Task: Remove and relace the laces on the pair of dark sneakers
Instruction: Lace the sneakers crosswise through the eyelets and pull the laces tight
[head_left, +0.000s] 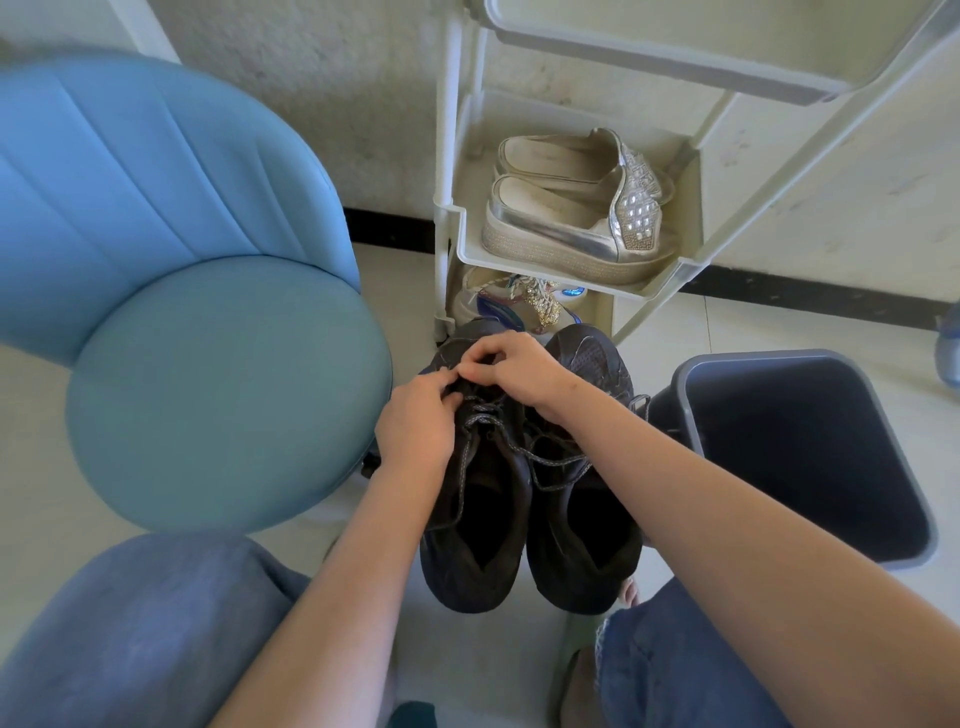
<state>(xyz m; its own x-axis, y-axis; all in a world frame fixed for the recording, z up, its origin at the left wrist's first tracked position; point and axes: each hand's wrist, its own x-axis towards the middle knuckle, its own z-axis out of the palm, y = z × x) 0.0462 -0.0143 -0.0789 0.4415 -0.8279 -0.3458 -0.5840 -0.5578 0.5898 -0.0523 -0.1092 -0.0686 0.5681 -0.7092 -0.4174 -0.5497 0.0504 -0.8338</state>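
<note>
Two dark sneakers stand side by side on the floor, toes pointing away from me. The left sneaker (475, 540) has a grey speckled lace (524, 454) partly loosened, with its ends trailing over the right sneaker (584, 551). My left hand (415, 428) and my right hand (517, 366) meet over the front eyelets of the left sneaker, fingers pinched on the lace. My fingers hide the lowest eyelets.
A blue padded chair (218, 384) stands to the left. A white shoe rack (654, 283) behind the sneakers holds silver slip-ons (566, 228) and a colourful trainer (519, 304) below. A dark grey bin (810, 452) is at the right. My jeans-clad knees frame the bottom.
</note>
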